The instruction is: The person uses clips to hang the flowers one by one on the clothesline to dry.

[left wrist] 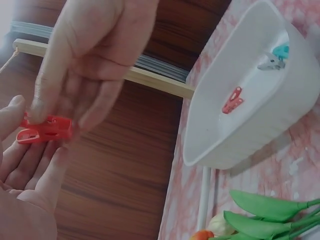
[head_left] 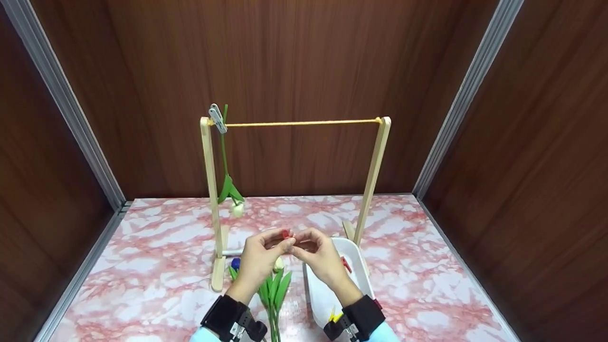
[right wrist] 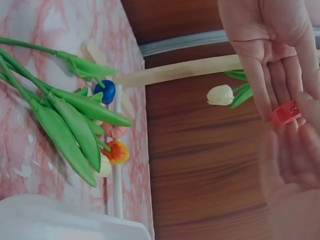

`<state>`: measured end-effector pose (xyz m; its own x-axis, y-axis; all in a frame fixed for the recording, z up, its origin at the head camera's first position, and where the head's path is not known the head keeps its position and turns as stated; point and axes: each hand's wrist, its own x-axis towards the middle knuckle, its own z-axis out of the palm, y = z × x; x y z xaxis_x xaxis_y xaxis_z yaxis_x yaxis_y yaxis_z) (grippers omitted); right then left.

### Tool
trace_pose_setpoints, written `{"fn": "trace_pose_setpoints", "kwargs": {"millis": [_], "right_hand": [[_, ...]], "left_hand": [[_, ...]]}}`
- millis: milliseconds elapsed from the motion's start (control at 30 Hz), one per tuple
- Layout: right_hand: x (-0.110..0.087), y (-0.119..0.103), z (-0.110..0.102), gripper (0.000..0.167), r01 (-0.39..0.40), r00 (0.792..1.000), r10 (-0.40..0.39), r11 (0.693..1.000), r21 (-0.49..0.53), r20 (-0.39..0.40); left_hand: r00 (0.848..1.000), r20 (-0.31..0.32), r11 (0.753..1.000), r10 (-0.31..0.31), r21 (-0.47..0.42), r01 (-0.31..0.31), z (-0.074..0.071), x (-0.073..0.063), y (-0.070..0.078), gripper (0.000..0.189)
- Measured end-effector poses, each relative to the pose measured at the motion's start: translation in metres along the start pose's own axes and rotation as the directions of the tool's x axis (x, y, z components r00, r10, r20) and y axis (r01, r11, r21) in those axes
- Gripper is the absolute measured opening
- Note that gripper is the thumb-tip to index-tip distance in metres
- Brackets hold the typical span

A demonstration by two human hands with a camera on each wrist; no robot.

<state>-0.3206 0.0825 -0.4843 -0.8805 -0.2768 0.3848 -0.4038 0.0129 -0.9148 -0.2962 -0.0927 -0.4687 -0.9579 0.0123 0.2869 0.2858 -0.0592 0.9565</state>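
Above the table, in the head view, my left hand (head_left: 259,259) and right hand (head_left: 325,262) meet at the fingertips around a small red clothespin (head_left: 285,234). In the left wrist view, the clothespin (left wrist: 56,129) lies between the thumbs and fingers of both hands, its handle ends toward my left thumb. Both hands pinch it; part of it is covered by fingers. Behind them a yellow cord (head_left: 304,123) spans a wooden rack. At its left end a grey clothespin (head_left: 217,118) clips a white tulip (head_left: 237,209) hanging bloom down.
A white basin (head_left: 316,289) under my right forearm holds a red clothespin (left wrist: 232,101) and grey and teal ones. Several tulips with green leaves (right wrist: 70,125) lie left of it, with blue (right wrist: 105,92), orange and pale blooms. Wooden posts (head_left: 373,180) rise on both sides.
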Motion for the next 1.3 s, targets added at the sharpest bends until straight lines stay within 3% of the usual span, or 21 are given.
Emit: {"fn": "trace_pose_setpoints", "kwargs": {"millis": [133, 367, 600, 1000, 1133, 1200, 1233, 1267, 1300], "right_hand": [[0.0, 0.001, 0.002, 0.018, -0.055, 0.998, 0.054, 0.998, 0.039, 0.026], [-0.001, 0.0, 0.004, 0.019, -0.053, 0.998, 0.051, 0.994, 0.093, 0.021], [-0.001, -0.001, 0.005, 0.018, -0.046, 0.999, 0.044, 0.996, 0.073, 0.03], [0.005, -0.004, 0.012, 0.015, -0.039, 0.999, 0.038, 0.998, 0.054, 0.013], [0.007, 0.0, 0.015, 0.015, 0.004, 0.999, -0.001, 0.998, -0.057, 0.048], [0.007, 0.005, 0.017, 0.013, 0.052, 0.993, -0.028, 0.977, -0.209, 0.116], [0.006, 0.008, 0.018, 0.011, 0.093, 0.984, -0.041, 0.948, -0.304, 0.175], [0.005, 0.011, 0.019, 0.011, 0.155, 0.966, -0.054, 0.901, -0.405, 0.251], [0.003, 0.015, 0.021, 0.01, 0.242, 0.937, -0.07, 0.835, -0.494, 0.341]], "left_hand": [[0.999, -0.031, 0.998, -0.021, -0.053, 0.019, 0.0, 0.001, 0.002, 0.034], [0.994, -0.043, 0.983, -0.1, -0.159, 0.092, -0.003, 0.0, 0.004, 0.036], [0.987, -0.041, 0.973, -0.158, -0.174, 0.148, -0.008, 0.0, 0.003, 0.038], [0.99, -0.065, 0.984, -0.123, -0.134, 0.114, -0.014, 0.006, 0.009, 0.036], [0.989, -0.107, 0.991, -0.101, -0.092, 0.092, -0.02, 0.009, 0.01, 0.031], [0.986, -0.137, 0.993, -0.099, -0.08, 0.089, -0.025, 0.009, 0.01, 0.03], [0.983, -0.15, 0.993, -0.102, -0.08, 0.09, -0.027, 0.009, 0.011, 0.03], [0.981, -0.162, 0.992, -0.106, -0.084, 0.094, -0.029, 0.009, 0.012, 0.03], [0.979, -0.171, 0.992, -0.109, -0.085, 0.096, -0.031, 0.009, 0.012, 0.03]]}}
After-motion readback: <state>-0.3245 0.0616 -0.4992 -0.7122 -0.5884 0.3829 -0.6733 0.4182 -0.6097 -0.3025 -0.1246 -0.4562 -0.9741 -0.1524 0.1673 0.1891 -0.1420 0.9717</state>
